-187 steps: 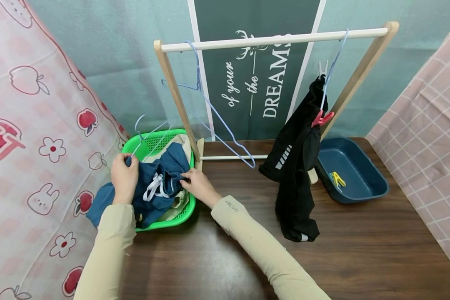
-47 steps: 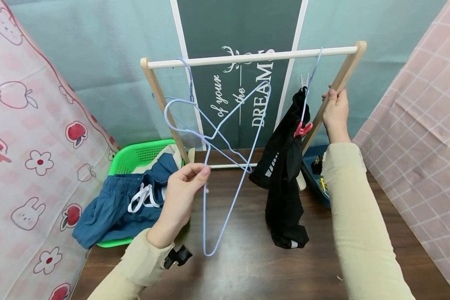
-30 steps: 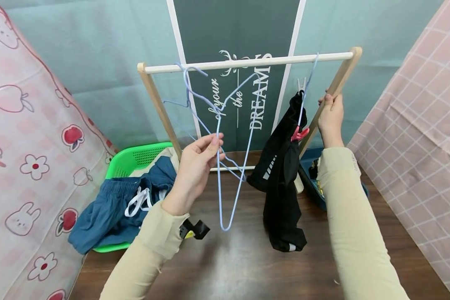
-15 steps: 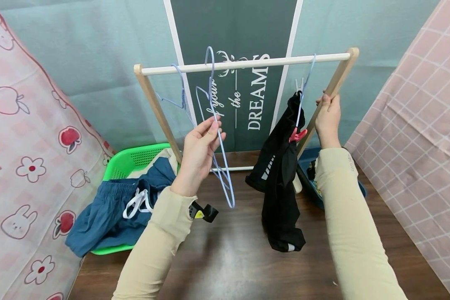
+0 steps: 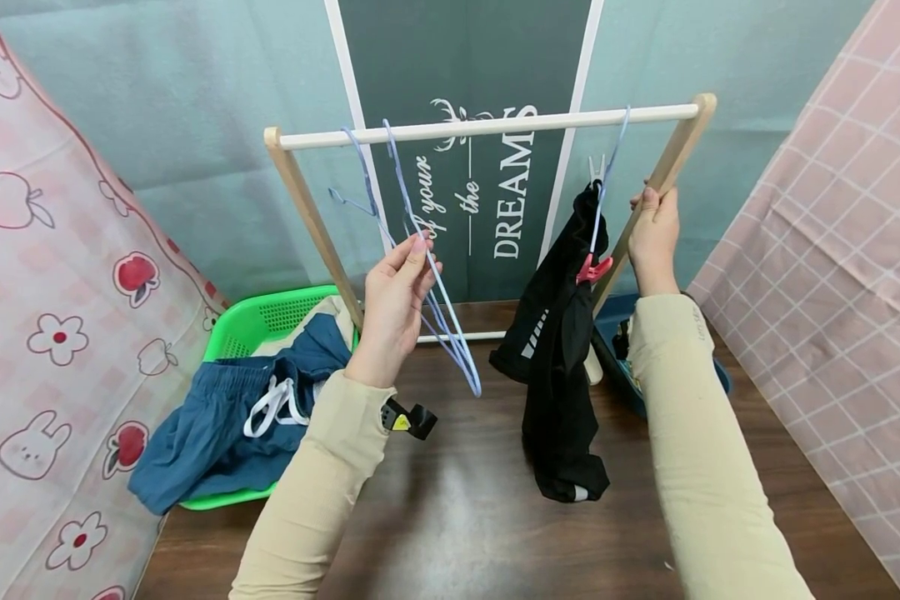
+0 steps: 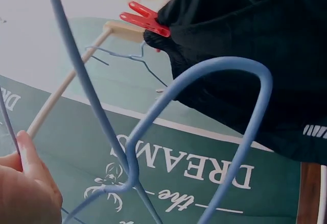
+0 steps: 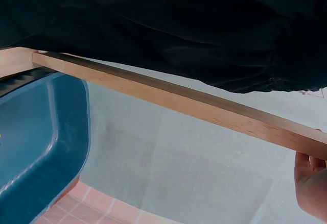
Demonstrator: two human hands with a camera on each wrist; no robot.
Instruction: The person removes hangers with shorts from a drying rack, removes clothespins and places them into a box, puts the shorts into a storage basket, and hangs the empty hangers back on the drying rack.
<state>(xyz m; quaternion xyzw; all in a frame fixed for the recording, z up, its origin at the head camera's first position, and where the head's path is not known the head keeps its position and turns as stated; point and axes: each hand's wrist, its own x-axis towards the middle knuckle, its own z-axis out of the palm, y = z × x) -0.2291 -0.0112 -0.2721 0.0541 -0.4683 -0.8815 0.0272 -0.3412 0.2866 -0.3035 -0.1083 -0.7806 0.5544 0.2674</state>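
My left hand (image 5: 393, 300) pinches a light-blue clothes hanger (image 5: 401, 179) by one arm. Its hook meets the rack's white rail (image 5: 487, 127) and seems to lie over it. Just left of it hangs another blue hanger (image 5: 365, 171), partly overlapped lower down. My right hand (image 5: 656, 237) grips the wooden right post (image 7: 179, 104) of the rack. Black trousers (image 5: 558, 392) hang near that post from a third hanger, fastened with a red clothespin (image 5: 594, 268) and a pale clothespin (image 5: 596, 169).
At left a green basket (image 5: 221, 333) holds blue drawstring shorts (image 5: 217, 433) spilling over its rim, and beige cloth (image 5: 330, 312). A dark-blue basin (image 7: 71, 117) stands behind my right forearm. Printed curtains enclose the brown wooden surface (image 5: 480, 500).
Earlier both hands were at the shorts. My right hand moved to the post; my left raised a hanger, turned it edge-on and brought its hook leftward and down onto the rail.
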